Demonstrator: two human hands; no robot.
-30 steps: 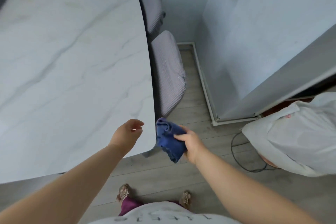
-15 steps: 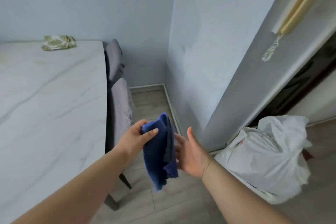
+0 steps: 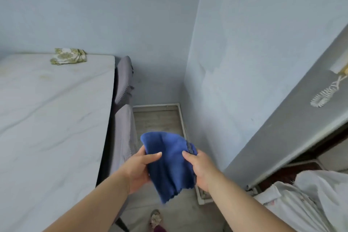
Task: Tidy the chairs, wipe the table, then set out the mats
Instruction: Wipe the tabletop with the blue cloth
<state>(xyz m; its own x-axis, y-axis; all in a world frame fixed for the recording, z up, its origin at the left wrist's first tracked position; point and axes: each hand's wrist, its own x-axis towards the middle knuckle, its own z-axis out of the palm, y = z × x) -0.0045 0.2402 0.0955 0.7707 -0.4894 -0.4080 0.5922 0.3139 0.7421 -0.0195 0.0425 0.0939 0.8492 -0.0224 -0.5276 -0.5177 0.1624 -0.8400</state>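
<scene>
Head cam: both hands are on the blue cloth [image 3: 169, 164], which is held in the air off the table's right edge, near its front corner. It is not touching the table [image 3: 47, 118].

Left hand [image 3: 138, 169] grips the cloth's left side, thumb across the front, fingers curled behind. Right hand [image 3: 202, 169] pinches the right side with the thumb on the front; its other fingers are hidden behind the fabric. The cloth is part-spread between them, top edge rounded over, scalloped bottom edge hanging free under both hands.

Table: pale marble-look top, fills the left of my view. Near its far right corner a folded green-patterned fabric [image 3: 68, 56] lies flat on the top. Probably the mats, but it's too small for me to confirm. It is well apart from the cloth.

Two grey-covered chairs stand along the table's right side, near chair [image 3: 124, 137] and far chair [image 3: 124, 79]. Both backs sit close against the table edge. The near chair is between the table and the left hand.

Further right of the table a white bag [image 3: 310, 198] sits low by a grey panel, and a coiled cord [image 3: 323, 96] hangs on that panel. One slippered foot [image 3: 155, 218] is on the floor just off the table's near right corner.
</scene>
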